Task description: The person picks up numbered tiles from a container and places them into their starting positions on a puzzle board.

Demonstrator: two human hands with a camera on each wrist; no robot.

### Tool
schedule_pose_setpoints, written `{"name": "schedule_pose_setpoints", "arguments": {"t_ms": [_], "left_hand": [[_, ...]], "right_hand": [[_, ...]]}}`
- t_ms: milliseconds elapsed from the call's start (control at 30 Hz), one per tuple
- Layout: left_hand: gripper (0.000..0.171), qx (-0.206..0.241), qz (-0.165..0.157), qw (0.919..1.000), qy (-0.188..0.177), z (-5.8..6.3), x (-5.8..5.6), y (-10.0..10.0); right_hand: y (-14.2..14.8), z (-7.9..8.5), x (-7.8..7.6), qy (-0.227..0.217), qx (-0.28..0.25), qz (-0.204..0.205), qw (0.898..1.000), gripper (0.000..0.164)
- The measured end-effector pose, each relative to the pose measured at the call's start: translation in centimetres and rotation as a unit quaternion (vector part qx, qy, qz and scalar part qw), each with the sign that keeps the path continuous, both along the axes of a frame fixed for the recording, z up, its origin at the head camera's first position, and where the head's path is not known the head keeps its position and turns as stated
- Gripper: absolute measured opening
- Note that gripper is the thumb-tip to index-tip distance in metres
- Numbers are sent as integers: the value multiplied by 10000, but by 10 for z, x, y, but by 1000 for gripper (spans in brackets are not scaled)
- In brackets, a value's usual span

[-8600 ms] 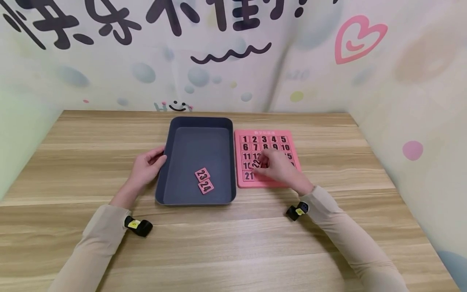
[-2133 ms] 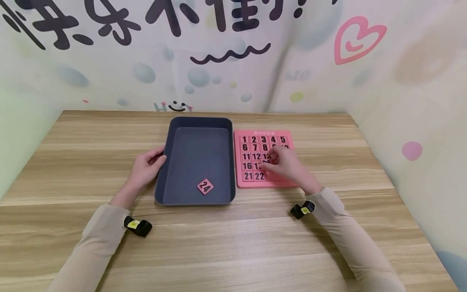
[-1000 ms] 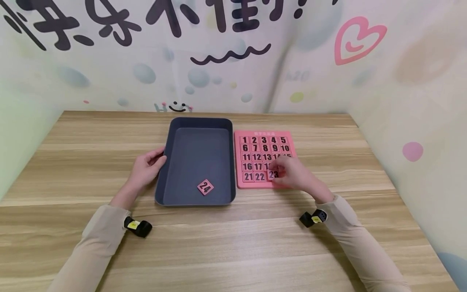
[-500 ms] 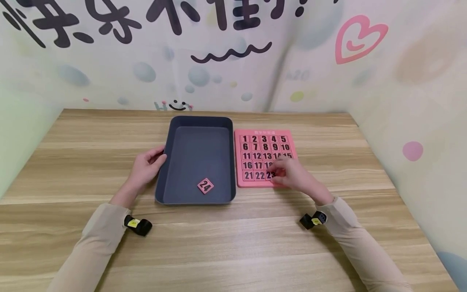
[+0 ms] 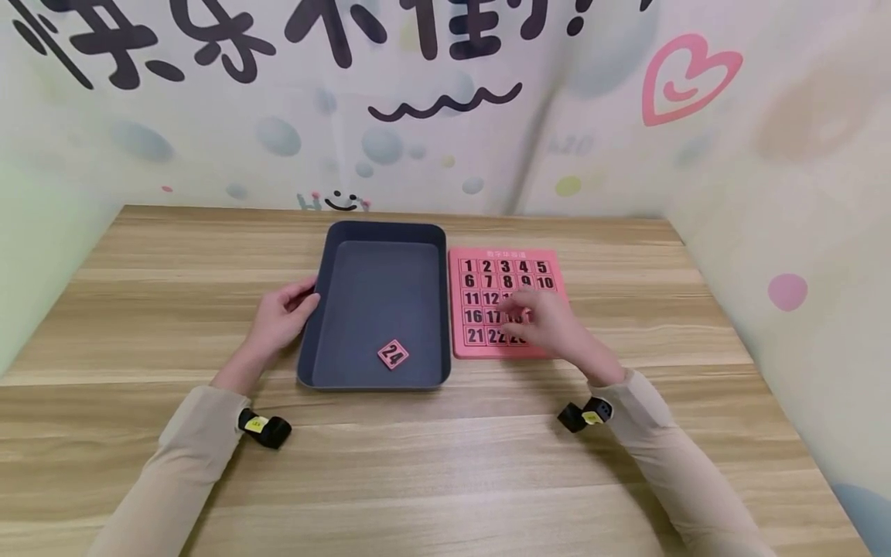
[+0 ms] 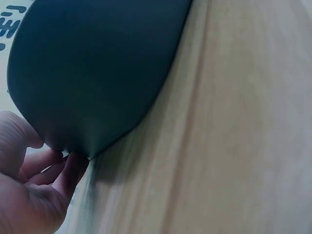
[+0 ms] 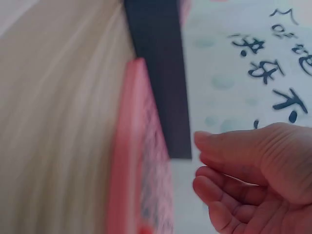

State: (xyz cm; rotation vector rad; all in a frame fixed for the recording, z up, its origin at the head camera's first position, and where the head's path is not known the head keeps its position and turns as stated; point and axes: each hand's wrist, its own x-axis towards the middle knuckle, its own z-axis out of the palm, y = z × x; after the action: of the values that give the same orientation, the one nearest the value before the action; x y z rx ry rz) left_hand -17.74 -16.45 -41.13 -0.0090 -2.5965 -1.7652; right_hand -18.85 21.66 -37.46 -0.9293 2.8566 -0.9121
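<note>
My left hand (image 5: 274,321) holds the left rim of a dark blue-grey tray (image 5: 379,290). In the left wrist view, thumb and fingers meet the side of the tray (image 6: 97,73). Inside the tray, toward the front, lies one pink number tile marked 24 (image 5: 393,354), turned at an angle. My right hand (image 5: 546,321) hovers over the pink number puzzle board (image 5: 506,254), its fingers loosely bent with nothing between them. Tile 23 (image 5: 517,338) sits in the bottom row beside tile 22 (image 5: 496,336). The hand hides several slots at the lower right.
Tray and board stand side by side on a wooden table (image 5: 418,480), almost touching. A printed wall sheet (image 5: 431,155) rises behind the table's back edge. Each wrist carries a small black camera, such as the left one (image 5: 267,430).
Earlier, tiles 22 and then 23 went from the right hand into the bottom row; tile 23 left the tray. Now the right hand has let go and lifted slightly leftward. The left hand stays put.
</note>
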Motion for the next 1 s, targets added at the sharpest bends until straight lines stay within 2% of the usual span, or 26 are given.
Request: {"name": "schedule_pose_setpoints", "arguments": {"t_ms": [200, 333, 433, 667, 833, 1000], "left_hand": [[42, -70, -9, 10000, 20, 0, 1, -1], [42, -76, -21, 10000, -3, 0, 1, -1], [42, -45, -24, 10000, -4, 0, 1, -1], [42, -29, -5, 10000, 10, 1, 1, 0], [42, 84, -26, 10000, 38, -1, 1, 0], [43, 116, -30, 9999, 77, -1, 0, 1]], "right_hand": [[-40, 7, -1, -326, -859, 450, 9948, 25], [-67, 5, 1, -514, -1072, 888, 9889, 26], [-83, 3, 3, -647, -1016, 1138, 9862, 28], [-110, -6, 7, -968, -570, 1416, 9835, 33], [-121, -9, 5, -1216, -388, 1531, 9799, 35], [-125, -10, 1, -1194, -123, 1614, 9796, 36]]}}
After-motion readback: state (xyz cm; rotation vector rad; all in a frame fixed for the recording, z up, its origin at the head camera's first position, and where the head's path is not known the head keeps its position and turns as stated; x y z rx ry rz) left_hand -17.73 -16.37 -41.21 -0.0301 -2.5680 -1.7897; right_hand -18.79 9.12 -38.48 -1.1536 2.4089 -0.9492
